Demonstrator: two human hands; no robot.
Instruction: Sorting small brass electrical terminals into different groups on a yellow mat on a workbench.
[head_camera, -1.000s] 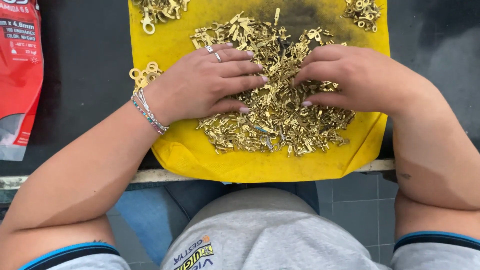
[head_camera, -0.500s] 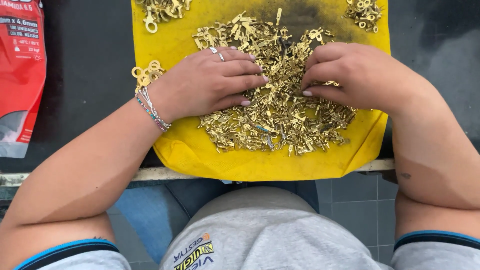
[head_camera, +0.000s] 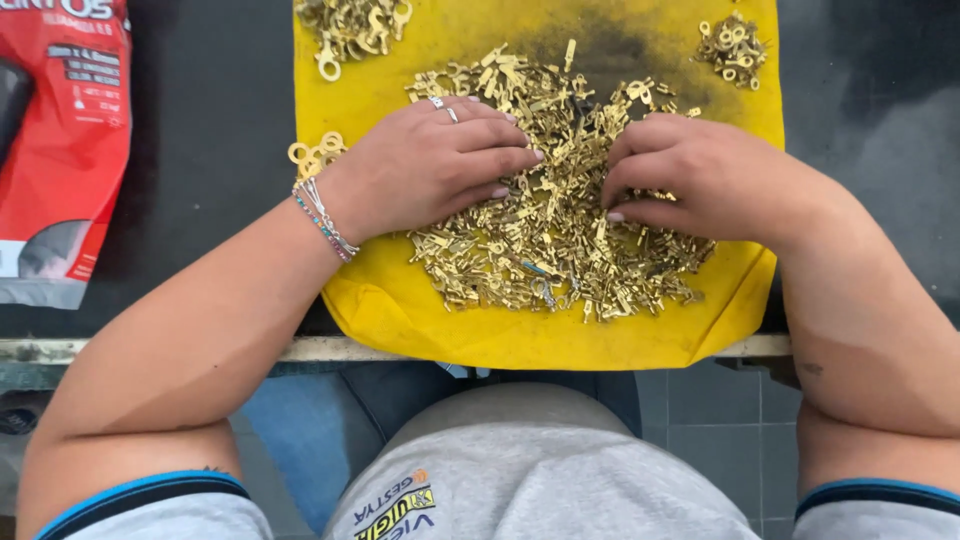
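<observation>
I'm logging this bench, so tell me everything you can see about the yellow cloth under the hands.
The yellow cloth looks soft and rumpled, lying flat on the dark table, its near edge drooping over the rim. A dark grimy smudge marks its far middle. The large brass pile and smaller clusters lie on it. The left hand and right hand rest on the pile.

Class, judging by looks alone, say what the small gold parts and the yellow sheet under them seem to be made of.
Small gold parts: probably brass or brass-plated metal, since they are shiny, yellow-gold, thin and stamped-looking.
Yellow sheet: seems soft cloth or foam, with a matte surface, rounded creased edges and dark smudges.
</observation>
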